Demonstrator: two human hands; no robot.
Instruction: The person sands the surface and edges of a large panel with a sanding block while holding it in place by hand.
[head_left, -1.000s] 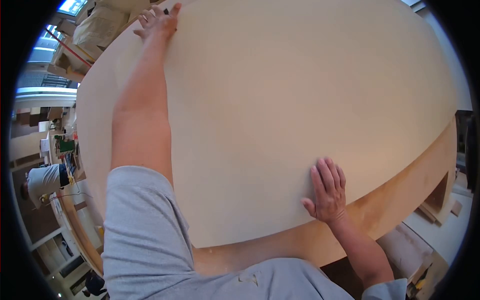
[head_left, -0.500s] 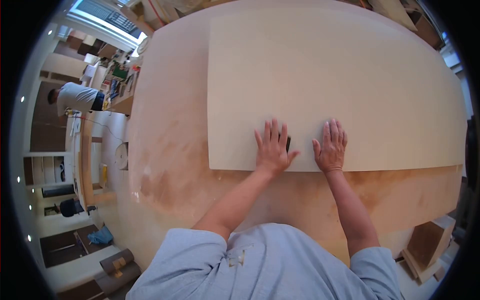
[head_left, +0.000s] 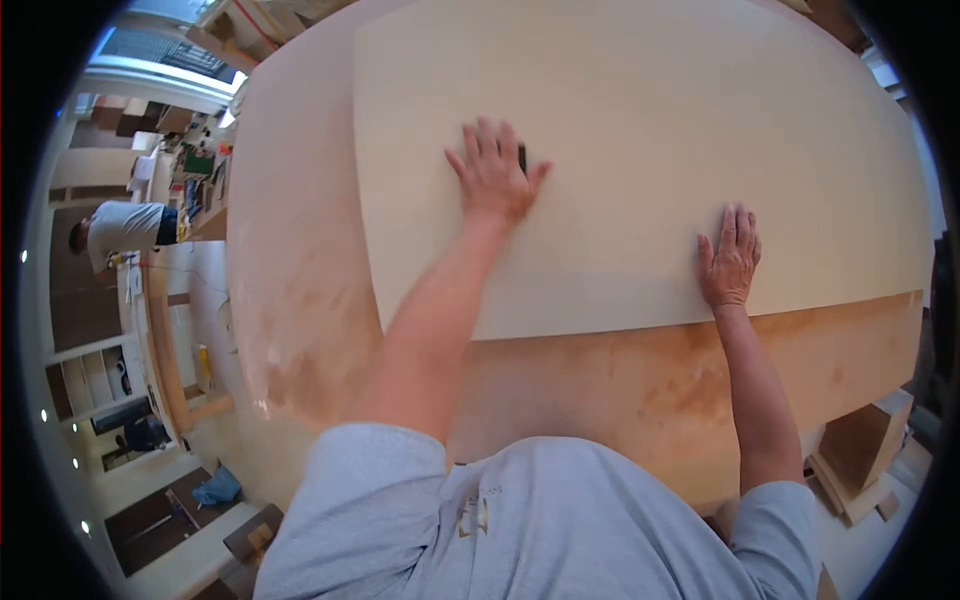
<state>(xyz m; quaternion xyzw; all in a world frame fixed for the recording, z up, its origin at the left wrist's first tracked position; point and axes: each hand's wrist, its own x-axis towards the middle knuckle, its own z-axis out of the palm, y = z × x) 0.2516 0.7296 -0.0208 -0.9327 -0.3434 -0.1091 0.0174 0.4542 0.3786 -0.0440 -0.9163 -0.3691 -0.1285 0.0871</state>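
A large pale sheet (head_left: 620,150) lies on a wider, stained wooden worktable (head_left: 300,330). My left hand (head_left: 495,175) is over the sheet's left part, fingers spread; a small black object (head_left: 522,158) shows between its index finger and thumb, mostly hidden under the hand. Near the sheet's front edge, right of the middle, my right hand (head_left: 731,262) rests flat with its fingers stretched out and the thumb apart.
At the left, a person in a grey shirt (head_left: 125,226) bends over a bench (head_left: 160,300). Tools and boxes (head_left: 200,165) lie behind that person. A wooden box-like piece (head_left: 858,450) stands beyond the table's right front corner.
Since half a second ago, my left hand has moved forward and left over the sheet with the black object. My right hand has shifted right and slightly forward.
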